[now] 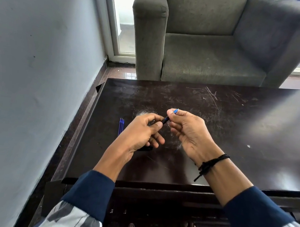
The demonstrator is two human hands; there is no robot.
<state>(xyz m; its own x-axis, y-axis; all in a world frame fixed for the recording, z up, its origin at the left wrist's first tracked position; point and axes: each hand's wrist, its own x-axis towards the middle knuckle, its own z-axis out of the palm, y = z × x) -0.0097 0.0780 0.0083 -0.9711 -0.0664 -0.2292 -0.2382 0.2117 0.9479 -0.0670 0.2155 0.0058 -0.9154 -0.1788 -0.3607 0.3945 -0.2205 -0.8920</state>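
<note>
Spare refills (121, 126) lie on the table (239, 125), left. My left hand (143, 131) pinches the pen barrel (164, 121) above the table. My right hand (186, 131) pinches the refill (175, 111) entering it. The refill looks light, thin and bendy, likely slick, so I'd grip close to the barrel and keep it straight.

Forearms converge at centre; bare left hand (143, 131), fingers curled, pinches the lower end of a slim black-and-blue plastic pen (166, 119), bare right hand (186, 131) pinches its upper end.
</note>
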